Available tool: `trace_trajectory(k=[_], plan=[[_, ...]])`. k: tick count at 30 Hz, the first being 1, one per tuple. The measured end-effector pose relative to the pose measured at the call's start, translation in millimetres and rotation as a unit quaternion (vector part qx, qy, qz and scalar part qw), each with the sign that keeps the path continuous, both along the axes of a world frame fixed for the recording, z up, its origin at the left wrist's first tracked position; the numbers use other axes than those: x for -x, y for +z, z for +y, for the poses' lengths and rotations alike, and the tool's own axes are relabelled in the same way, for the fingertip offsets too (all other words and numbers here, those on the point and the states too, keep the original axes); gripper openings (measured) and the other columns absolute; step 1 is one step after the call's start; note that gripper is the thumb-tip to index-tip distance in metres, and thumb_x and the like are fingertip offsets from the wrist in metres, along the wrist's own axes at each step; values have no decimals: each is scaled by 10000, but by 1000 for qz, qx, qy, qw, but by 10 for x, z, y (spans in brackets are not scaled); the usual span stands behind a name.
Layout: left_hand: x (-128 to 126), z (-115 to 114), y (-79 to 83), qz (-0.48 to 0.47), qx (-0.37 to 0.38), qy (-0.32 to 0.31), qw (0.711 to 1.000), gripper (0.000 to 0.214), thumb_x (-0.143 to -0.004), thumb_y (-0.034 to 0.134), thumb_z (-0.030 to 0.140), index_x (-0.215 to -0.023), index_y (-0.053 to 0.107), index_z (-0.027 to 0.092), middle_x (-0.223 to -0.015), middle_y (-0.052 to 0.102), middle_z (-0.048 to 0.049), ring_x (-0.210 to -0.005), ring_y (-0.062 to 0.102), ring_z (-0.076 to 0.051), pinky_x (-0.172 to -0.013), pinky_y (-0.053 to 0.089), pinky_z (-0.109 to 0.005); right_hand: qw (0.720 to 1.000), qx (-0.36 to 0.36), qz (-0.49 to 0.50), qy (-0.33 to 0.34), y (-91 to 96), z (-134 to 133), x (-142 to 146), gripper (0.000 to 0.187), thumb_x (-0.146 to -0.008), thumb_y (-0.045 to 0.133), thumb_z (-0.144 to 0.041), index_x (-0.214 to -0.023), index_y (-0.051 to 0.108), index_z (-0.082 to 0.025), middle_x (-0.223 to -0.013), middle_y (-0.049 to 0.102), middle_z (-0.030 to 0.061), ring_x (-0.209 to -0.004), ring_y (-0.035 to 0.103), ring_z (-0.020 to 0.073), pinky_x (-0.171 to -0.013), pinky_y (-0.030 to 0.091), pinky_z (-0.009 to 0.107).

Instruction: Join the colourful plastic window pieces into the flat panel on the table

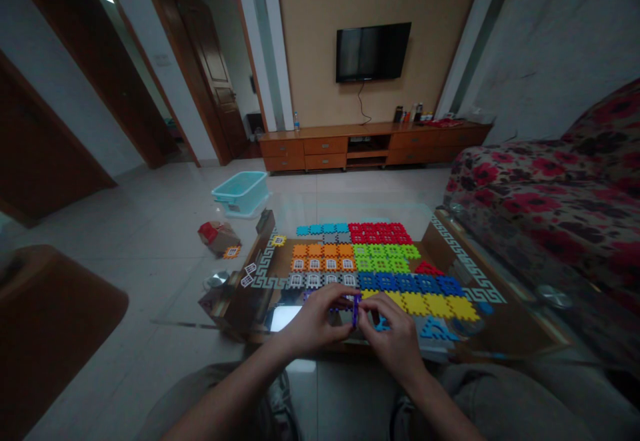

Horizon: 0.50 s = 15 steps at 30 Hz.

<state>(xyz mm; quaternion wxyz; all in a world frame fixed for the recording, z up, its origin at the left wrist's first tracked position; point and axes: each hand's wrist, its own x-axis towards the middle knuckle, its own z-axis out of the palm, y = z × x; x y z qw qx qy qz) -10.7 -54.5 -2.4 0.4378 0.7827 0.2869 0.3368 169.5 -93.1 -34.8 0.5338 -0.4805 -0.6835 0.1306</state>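
My left hand [316, 321] and my right hand [393, 334] meet over the near edge of a glass-topped coffee table [505, 324]. Both pinch purple plastic building tiles [355, 309], held upright between the fingertips. Just beyond my fingers lies a flat mat of interlocked tiles: grey [320, 280], orange [323, 251], light blue [323, 229], red [380, 232], green [385, 256], dark blue [410, 283] and yellow [435, 305] patches. A blue triangular piece [437, 329] lies right of my right hand.
A lit phone [284, 316] lies left of my left hand. A floral sofa [550, 194] stands at the right. On the floor to the left are a turquoise plastic tub [240, 192], a red-brown box [219, 236] and loose tiles [249, 274]. A TV cabinet [370, 144] lines the far wall.
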Motion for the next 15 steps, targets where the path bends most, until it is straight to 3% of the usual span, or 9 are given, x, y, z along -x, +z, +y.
trace_trajectory(k=[8,15], plan=[[16,11,21,8,-6,-1,1000,530,-742,665,71,-1240,589,234,-1205,613,-64,-1052,623,-183,-929,544,-354,991,112,65,30,1,12,-13,115,-881,583,-242,-783,637,-214,-774,643,34,-704,599,188,-615,471,280],[16,-2,4,-4,18,-12,1000,531,-744,662,70,-1242,594,239,-1228,606,-70,-1058,632,-190,-943,545,-367,989,120,79,46,-11,18,-16,116,-871,570,-237,-773,628,-215,-763,631,33,-717,599,195,-639,471,287]])
